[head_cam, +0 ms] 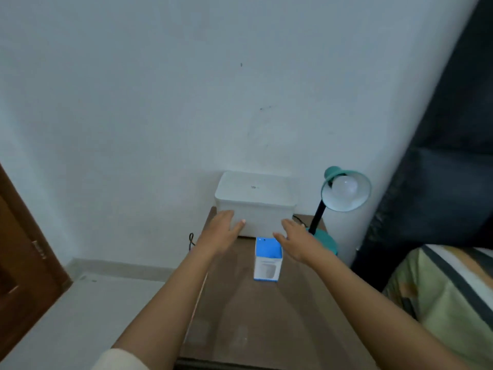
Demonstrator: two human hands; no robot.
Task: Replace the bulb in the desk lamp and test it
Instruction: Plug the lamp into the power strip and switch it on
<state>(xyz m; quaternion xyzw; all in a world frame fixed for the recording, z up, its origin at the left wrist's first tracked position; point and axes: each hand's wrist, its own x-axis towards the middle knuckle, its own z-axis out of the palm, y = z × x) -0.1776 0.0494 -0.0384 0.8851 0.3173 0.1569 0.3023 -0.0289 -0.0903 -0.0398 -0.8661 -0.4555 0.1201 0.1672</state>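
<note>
I see a brown wooden table (266, 329) carrying a white lidded box (254, 202), a blue-and-white bulb carton (267, 259), and a teal desk lamp (344, 193).

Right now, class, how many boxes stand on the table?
2. A big white box sits at the back of the table; a small blue-and-white box stands just in front of it. More may hide behind the big one.

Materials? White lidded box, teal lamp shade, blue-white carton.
White lidded box: matte plastic by the look, rounded moulded corners. Teal lamp shade: smooth, slightly glossy; painted metal or plastic, cannot tell. Blue-white carton: printed cardboard, crisp folded edges.
</note>
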